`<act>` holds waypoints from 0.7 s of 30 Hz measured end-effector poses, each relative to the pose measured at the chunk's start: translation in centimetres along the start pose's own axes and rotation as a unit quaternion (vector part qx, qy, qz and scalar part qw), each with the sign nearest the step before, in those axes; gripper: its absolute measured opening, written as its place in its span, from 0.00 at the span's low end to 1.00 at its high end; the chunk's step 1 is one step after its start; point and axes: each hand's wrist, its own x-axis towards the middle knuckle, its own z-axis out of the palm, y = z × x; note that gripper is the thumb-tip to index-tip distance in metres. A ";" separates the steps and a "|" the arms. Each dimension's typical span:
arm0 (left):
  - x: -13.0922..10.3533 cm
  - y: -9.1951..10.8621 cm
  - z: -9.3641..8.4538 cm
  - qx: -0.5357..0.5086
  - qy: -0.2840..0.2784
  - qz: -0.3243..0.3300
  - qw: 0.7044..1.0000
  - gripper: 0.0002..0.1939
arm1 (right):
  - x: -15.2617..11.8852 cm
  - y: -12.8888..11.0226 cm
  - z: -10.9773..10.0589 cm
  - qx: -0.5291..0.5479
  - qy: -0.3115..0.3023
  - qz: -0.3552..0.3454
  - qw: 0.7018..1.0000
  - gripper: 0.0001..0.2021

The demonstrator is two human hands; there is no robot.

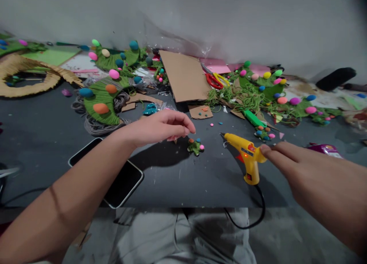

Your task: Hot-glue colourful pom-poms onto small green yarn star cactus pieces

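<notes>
Over the dark table, my left hand (163,128) hangs with its fingers loosely bent and the thumb apart from the index finger; I see nothing held in it. Just below its fingertips lies a small green yarn-wrapped piece (195,148) with orange, blue and pink balls on it. To the right, my right hand (289,160) has its fingertips closed at the rear end of a yellow glue gun (242,145). The gun's nozzle points left, and a small light glows on its side. Its black cord runs over the table's front edge.
A phone (123,183) lies under my left forearm. Behind are a cardboard sheet (185,78), red-handled scissors (213,81), a green brush (254,118) and green yarn scraps (246,97). Larger green pieces with coloured balls (104,99) lie at left and right. A wall closes the back.
</notes>
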 end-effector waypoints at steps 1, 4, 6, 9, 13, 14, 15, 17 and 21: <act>0.0 0.0 0.0 -0.001 -0.001 0.001 1.000 0.06 | -0.1 -0.1 0.0 -0.027 0.000 -0.030 0.999 0.32; 0.0 -0.1 -0.1 -0.001 -0.003 0.001 1.000 0.06 | -0.3 -0.1 0.0 -0.065 0.016 -0.080 0.995 0.35; 0.0 -0.1 -0.1 -0.003 -0.004 0.001 1.000 0.07 | -0.3 -0.2 0.0 -0.067 0.025 -0.104 0.992 0.37; 0.0 0.0 -0.1 -0.004 0.000 0.003 1.000 0.06 | -0.4 -0.4 0.2 -0.086 0.045 -0.100 0.990 0.39; 0.1 0.0 -0.1 -0.009 0.001 0.001 1.000 0.06 | -0.5 -0.9 0.5 -0.092 0.059 -0.102 0.989 0.40; 0.1 0.0 -0.1 -0.012 -0.002 0.001 1.000 0.06 | -0.5 -1.1 0.5 -0.094 0.063 -0.099 0.989 0.40; 0.1 -0.1 -0.1 -0.015 -0.003 0.002 1.000 0.06 | -0.4 -1.1 0.5 -0.097 0.062 -0.093 0.989 0.40; 0.1 -0.1 0.0 -0.019 -0.006 0.002 1.000 0.06 | -0.2 -1.2 0.3 -0.109 0.056 -0.071 0.990 0.39; 0.0 0.0 -0.1 -0.022 -0.006 0.002 1.000 0.06 | 0.0 -0.8 0.0 -0.086 0.029 -0.046 0.995 0.34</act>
